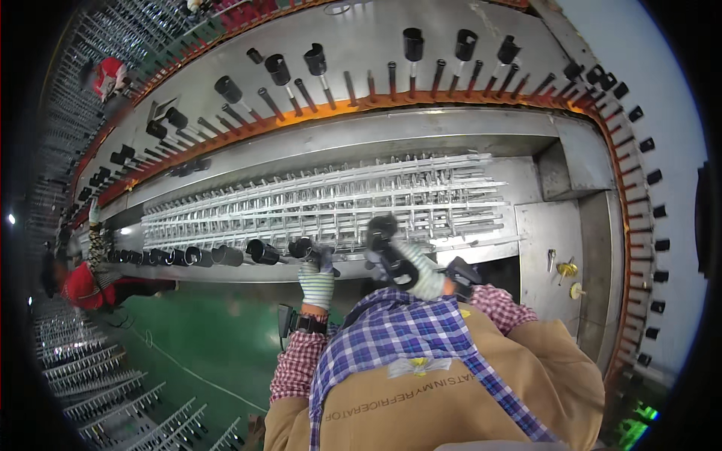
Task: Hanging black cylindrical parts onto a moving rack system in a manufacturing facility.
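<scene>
My left hand (316, 284), in a striped glove with dark fingers, closes on a black cylinder (301, 246) at the near edge of the metal trough (342, 272). It stands at the right end of a row of similar black cylinders (228, 256). My right hand (426, 279), gloved alike and smeared by motion, is closed around a black cylindrical part (398, 267) in front of my apron. Another dark round end (382, 228) shows just beyond it; whether the two are one piece I cannot tell. Metal racks (323, 204) lie inside the trough beyond both hands.
Behind the trough curves an orange-edged track (353, 104) with upright pegs, some carrying black cylinders (413, 45). Small brass-coloured parts (577, 290) lie on the metal surface at right. A co-worker in red (81, 287) works at far left. More racks (98, 379) stand on the green floor.
</scene>
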Demonstrator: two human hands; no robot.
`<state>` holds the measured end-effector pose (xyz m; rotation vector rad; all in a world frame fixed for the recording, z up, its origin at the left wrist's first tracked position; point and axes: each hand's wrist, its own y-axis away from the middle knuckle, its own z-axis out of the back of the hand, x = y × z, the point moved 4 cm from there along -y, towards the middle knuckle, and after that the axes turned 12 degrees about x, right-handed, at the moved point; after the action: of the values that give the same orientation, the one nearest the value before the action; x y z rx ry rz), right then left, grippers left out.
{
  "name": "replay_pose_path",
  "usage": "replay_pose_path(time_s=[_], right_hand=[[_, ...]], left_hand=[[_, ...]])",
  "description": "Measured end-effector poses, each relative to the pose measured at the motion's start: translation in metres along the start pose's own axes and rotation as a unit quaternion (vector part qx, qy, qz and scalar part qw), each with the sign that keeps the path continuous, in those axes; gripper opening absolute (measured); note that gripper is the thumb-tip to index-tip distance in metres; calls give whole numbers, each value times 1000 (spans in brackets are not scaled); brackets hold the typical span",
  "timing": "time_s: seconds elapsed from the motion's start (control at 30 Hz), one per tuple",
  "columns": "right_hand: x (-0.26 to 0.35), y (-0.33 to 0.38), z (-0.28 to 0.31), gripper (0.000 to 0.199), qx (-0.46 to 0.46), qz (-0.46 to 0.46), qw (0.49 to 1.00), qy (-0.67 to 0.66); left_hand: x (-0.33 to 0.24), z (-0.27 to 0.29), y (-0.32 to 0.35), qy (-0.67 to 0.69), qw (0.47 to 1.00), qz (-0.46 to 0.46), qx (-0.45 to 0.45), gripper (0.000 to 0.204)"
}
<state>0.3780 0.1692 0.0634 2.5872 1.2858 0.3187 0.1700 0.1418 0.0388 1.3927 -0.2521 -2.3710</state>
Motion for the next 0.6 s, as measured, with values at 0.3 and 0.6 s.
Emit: replay_pose_path(time_s=[0.3, 0.6], right_hand=[[-35, -34, 50, 27, -80, 303, 785, 535], [0, 26, 39, 38, -258, 136, 777, 559]], left_hand=[[11, 18, -28, -157, 982, 39, 102, 63], [28, 5, -29, -85, 991, -26, 104, 60]])
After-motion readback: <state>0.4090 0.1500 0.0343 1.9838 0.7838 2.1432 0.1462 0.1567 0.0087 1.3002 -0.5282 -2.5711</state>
